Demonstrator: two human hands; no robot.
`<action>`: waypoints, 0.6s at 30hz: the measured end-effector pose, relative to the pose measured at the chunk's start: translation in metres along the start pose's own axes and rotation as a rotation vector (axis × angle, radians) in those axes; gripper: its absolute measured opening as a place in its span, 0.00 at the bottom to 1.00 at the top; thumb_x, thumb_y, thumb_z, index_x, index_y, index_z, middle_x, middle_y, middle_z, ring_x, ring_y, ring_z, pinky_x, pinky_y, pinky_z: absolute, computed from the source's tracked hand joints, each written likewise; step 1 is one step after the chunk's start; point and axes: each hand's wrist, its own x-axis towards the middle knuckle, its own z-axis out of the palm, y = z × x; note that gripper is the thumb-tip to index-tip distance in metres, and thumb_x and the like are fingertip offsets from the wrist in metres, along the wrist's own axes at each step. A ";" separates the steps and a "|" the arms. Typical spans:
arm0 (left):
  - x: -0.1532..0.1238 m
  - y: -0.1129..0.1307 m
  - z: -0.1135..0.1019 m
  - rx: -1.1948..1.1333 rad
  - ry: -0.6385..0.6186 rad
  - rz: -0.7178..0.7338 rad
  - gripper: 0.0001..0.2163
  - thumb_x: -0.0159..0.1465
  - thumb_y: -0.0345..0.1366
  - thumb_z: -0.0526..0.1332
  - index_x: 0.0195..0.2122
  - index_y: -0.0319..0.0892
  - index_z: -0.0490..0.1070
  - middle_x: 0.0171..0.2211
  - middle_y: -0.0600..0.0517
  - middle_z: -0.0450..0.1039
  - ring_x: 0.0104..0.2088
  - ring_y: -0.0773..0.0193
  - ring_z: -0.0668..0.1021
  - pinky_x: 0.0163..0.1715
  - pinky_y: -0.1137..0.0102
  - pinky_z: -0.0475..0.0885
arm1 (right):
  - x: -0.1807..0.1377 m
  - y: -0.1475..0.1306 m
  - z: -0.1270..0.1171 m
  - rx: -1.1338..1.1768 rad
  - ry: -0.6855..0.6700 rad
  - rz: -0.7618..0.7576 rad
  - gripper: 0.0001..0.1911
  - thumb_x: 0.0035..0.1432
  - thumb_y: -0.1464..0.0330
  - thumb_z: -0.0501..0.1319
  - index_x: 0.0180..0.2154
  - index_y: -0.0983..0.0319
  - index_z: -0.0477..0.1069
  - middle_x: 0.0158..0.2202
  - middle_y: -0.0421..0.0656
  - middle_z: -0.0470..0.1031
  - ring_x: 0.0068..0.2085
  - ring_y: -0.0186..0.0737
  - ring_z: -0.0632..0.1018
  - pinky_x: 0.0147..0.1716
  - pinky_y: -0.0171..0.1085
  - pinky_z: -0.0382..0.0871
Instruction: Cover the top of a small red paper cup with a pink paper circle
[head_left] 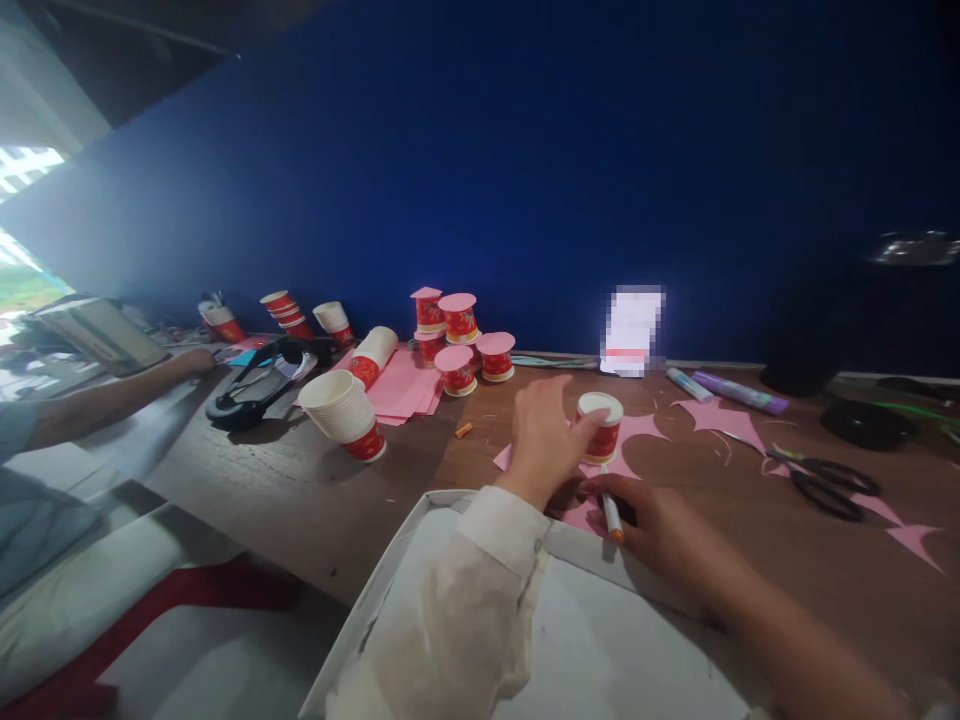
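Note:
A red-and-white paper cup (602,440) stands upside down on a pink paper sheet (630,455) before me. My left hand (544,435) is at its left side, fingers stretched and apart, with the thumb lying across the front of the cup. In my right hand (637,515) is a white marker with an orange end (613,518), its far end close to the foot of the cup. Part of the paper is hidden under both hands. Left of my hands lies a small orange marker cap (464,430).
Pink-topped cups (459,318) stand stacked at the back, near pink sheets (405,385) and a cup stack (341,410). Scissors (829,485), paper scraps (720,420), glue sticks (739,392) lie right. A phone (634,330) leans on the blue partition. Another person's arm (127,393) reaches in left.

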 end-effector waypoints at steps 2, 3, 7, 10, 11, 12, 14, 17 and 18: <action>0.004 0.005 0.009 -0.096 -0.037 0.019 0.32 0.62 0.52 0.66 0.63 0.41 0.65 0.61 0.40 0.70 0.62 0.47 0.69 0.63 0.55 0.62 | -0.002 -0.007 -0.004 -0.054 -0.006 0.001 0.15 0.62 0.59 0.59 0.48 0.49 0.79 0.39 0.38 0.84 0.36 0.43 0.81 0.33 0.39 0.67; 0.006 0.006 0.013 -0.131 -0.050 0.014 0.35 0.60 0.54 0.67 0.64 0.39 0.64 0.61 0.38 0.69 0.63 0.44 0.68 0.63 0.53 0.62 | -0.003 -0.011 -0.006 -0.110 -0.007 0.015 0.15 0.62 0.58 0.59 0.47 0.47 0.80 0.38 0.38 0.84 0.35 0.44 0.81 0.31 0.39 0.66; 0.011 0.001 0.022 -0.234 -0.014 -0.005 0.37 0.60 0.56 0.66 0.64 0.37 0.64 0.62 0.35 0.67 0.65 0.42 0.67 0.64 0.51 0.62 | -0.008 -0.018 -0.022 -0.337 0.084 0.105 0.20 0.64 0.48 0.54 0.44 0.44 0.81 0.38 0.41 0.84 0.39 0.54 0.82 0.30 0.43 0.64; 0.011 -0.006 0.024 -0.292 0.034 0.022 0.33 0.63 0.55 0.64 0.64 0.39 0.64 0.63 0.37 0.67 0.65 0.45 0.67 0.65 0.53 0.61 | -0.009 -0.009 -0.036 -0.300 0.340 0.203 0.26 0.65 0.46 0.48 0.47 0.46 0.80 0.42 0.43 0.84 0.42 0.57 0.82 0.34 0.48 0.68; 0.011 -0.008 0.025 -0.302 0.037 0.029 0.33 0.63 0.54 0.64 0.63 0.40 0.65 0.63 0.38 0.67 0.65 0.46 0.67 0.65 0.53 0.61 | -0.009 -0.005 -0.039 -0.259 0.454 0.238 0.26 0.65 0.46 0.48 0.49 0.46 0.79 0.45 0.43 0.84 0.44 0.59 0.82 0.36 0.50 0.70; 0.010 -0.010 0.026 -0.307 0.035 0.033 0.33 0.62 0.54 0.65 0.63 0.40 0.65 0.63 0.38 0.67 0.65 0.45 0.66 0.65 0.53 0.61 | -0.008 -0.001 -0.041 -0.193 0.577 0.224 0.25 0.65 0.48 0.49 0.51 0.46 0.79 0.49 0.42 0.83 0.47 0.59 0.82 0.41 0.52 0.71; 0.009 -0.014 0.029 -0.306 0.019 0.042 0.35 0.60 0.53 0.68 0.63 0.40 0.65 0.63 0.38 0.66 0.65 0.45 0.66 0.65 0.52 0.60 | -0.006 0.004 -0.044 -0.047 0.770 0.159 0.23 0.65 0.52 0.52 0.51 0.49 0.79 0.53 0.41 0.81 0.53 0.55 0.80 0.51 0.52 0.71; 0.008 -0.018 0.034 -0.318 -0.004 0.056 0.37 0.56 0.52 0.71 0.63 0.41 0.65 0.63 0.38 0.67 0.65 0.43 0.66 0.66 0.50 0.60 | -0.002 0.006 -0.045 0.072 0.909 0.085 0.22 0.64 0.56 0.54 0.49 0.55 0.81 0.53 0.44 0.82 0.55 0.51 0.79 0.58 0.47 0.69; 0.008 -0.019 0.035 -0.328 -0.007 0.056 0.38 0.55 0.52 0.72 0.64 0.41 0.65 0.63 0.38 0.67 0.65 0.43 0.66 0.66 0.50 0.59 | -0.001 0.005 -0.045 0.085 0.921 0.075 0.22 0.63 0.56 0.54 0.49 0.56 0.81 0.52 0.45 0.82 0.55 0.50 0.79 0.58 0.47 0.69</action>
